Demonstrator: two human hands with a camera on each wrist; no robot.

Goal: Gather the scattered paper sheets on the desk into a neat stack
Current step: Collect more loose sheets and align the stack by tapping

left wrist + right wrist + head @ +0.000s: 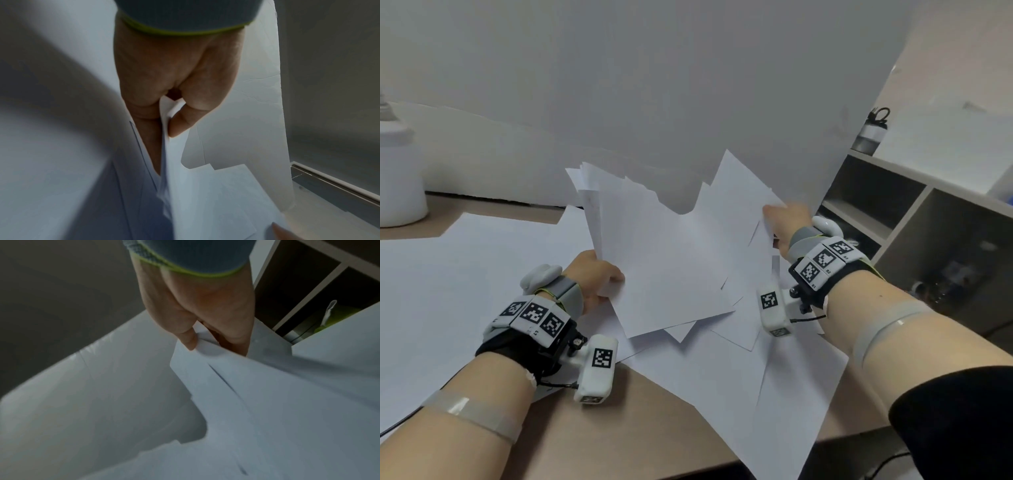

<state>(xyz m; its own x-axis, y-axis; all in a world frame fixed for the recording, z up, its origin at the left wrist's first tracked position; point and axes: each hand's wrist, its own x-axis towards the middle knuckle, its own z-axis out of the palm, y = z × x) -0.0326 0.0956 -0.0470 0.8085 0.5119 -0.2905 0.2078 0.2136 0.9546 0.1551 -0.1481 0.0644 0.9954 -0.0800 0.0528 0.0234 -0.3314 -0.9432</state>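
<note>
**Bundle lifted, edges not yet squared**

Forearms frame the counter [654,404]; left hand [599,274] and right hand [787,219] each pinch a side of the fanned paper sheets [674,260], fingers [180,123] clamped; loose sheets [791,394] lie beneath; next, probably tapping edges level.

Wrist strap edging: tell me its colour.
Yellow-green, along the grey wrist strap; clearest in the left wrist view.

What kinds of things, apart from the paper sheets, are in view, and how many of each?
Hands: 2, left hand and right hand, both holding the paper bundle
Bottle: 1
Shelf unit: 1
White container: 1
Desk: 1
Total: 6
</note>
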